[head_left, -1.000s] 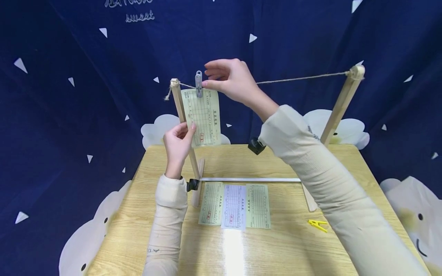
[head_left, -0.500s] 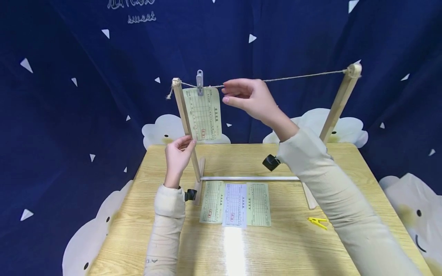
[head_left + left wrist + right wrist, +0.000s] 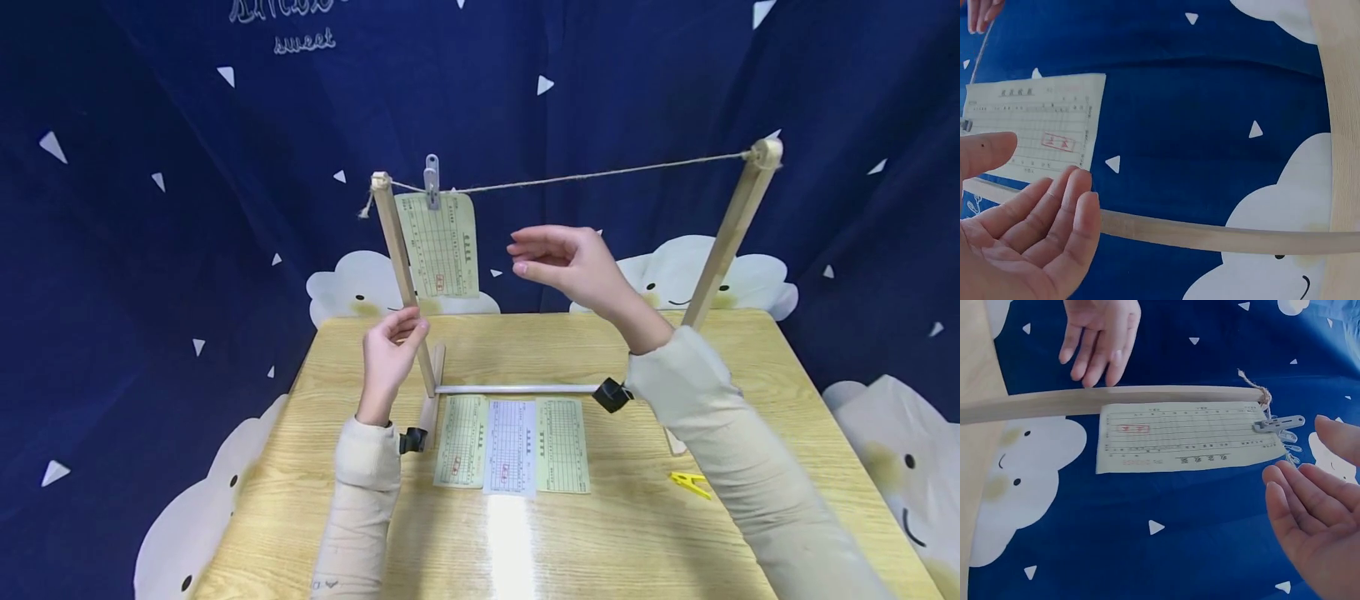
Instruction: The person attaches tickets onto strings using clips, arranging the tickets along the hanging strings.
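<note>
A pale yellow-green printed form (image 3: 441, 250) with a red stamp hangs from the twine (image 3: 600, 174) near its left end. One grey clothespin (image 3: 432, 183) clips its top edge to the line. Just below the form, beside the left wooden post (image 3: 397, 242), is my left hand (image 3: 392, 350), fingers loosely bent and holding nothing. My right hand (image 3: 573, 267) hovers to the right of the form, apart from it and below the twine. In the right wrist view its relaxed fingers (image 3: 1310, 500) and thumb stand apart with nothing between them.
On the wooden table (image 3: 337, 500) lie a yellow-green form (image 3: 461, 442), a white form (image 3: 510, 448) and another yellow-green form (image 3: 562, 446) side by side. A yellow clothespin (image 3: 690, 484) lies to their right. The right post (image 3: 731, 233) and a low crossbar (image 3: 517, 389) complete the frame.
My right hand has let go of the grey clothespin and moved right and down. My left hand has released the form's lower edge and dropped slightly. The form stays hanging.
</note>
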Motion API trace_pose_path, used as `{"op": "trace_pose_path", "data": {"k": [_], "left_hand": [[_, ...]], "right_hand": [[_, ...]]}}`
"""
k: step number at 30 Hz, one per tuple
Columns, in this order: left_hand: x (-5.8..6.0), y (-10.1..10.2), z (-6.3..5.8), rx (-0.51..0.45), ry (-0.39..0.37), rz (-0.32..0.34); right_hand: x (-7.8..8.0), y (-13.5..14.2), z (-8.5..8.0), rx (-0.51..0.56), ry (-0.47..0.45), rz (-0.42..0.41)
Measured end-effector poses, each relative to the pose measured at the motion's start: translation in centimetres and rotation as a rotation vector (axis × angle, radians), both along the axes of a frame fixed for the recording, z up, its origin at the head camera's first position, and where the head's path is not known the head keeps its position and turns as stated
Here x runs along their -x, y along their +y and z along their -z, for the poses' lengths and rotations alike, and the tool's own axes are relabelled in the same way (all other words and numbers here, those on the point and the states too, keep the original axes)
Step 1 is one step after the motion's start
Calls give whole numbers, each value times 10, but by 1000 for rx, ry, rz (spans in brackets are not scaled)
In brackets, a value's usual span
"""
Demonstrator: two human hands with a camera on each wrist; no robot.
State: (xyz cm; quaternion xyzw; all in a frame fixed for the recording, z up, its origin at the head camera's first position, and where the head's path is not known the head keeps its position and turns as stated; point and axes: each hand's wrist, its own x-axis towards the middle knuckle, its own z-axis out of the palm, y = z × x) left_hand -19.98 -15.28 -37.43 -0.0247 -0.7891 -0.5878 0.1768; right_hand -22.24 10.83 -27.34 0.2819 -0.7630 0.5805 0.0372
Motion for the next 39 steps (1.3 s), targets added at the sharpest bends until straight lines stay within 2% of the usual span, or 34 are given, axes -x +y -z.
{"op": "trace_pose_path", "data": {"k": [8, 13, 16, 26, 39], "left_hand": [[-10, 7, 2, -27, 2, 51], [-25, 18, -9, -28, -13, 90], [-30, 23, -10, -44, -25, 125], [-33, 31, 8, -84, 3, 234], [-40, 38, 31, -56, -40, 302]], "right_hand": [[-9, 18, 19, 14, -41, 7], [-11, 29, 32, -20, -79, 21], [-11, 35, 41, -35, -101, 28], [-16, 56, 72, -84, -130, 24], [-26, 70, 97, -55, -134, 19]]}}
